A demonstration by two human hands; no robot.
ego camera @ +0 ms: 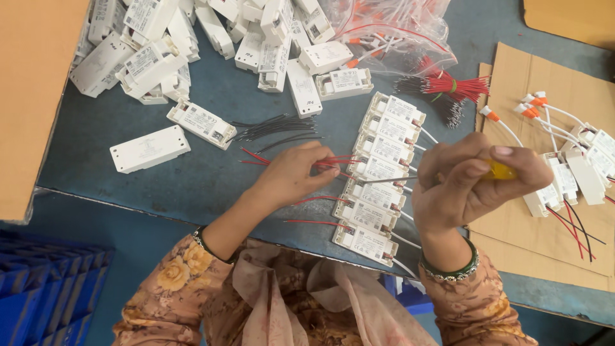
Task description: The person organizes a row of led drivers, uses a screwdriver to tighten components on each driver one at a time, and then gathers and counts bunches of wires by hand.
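A blue-grey desk [211,179] carries everything, flanked by a tan cardboard sheet [544,230] on the right and a cardboard edge [32,96] at the left. Across the top lies a heap of white plastic driver boxes [192,38], each a long rectangle with a pale printed label on its face, and beside it a clear plastic bag [397,29] of red and white leads. Down the middle runs a neat slanted row of the same labelled white boxes [378,173], edge to edge, red wires on their left and white on their right. Finished-looking units with orange-capped white leads [564,173] rest on the cardboard sheet. Smaller bundles follow: red wires tied with a green band [455,86] and loose black wires [275,128]. The left hand [295,173] pinches a few red wires [333,161] against a box midway along the row; the right hand [467,186] is closed around a yellow-handled screwdriver [503,171], its thin shaft [391,180] reaching that same box. The work appears to be fastening a wire into a terminal; next likely calls for steady tip seating while the wire stays fully inserted.
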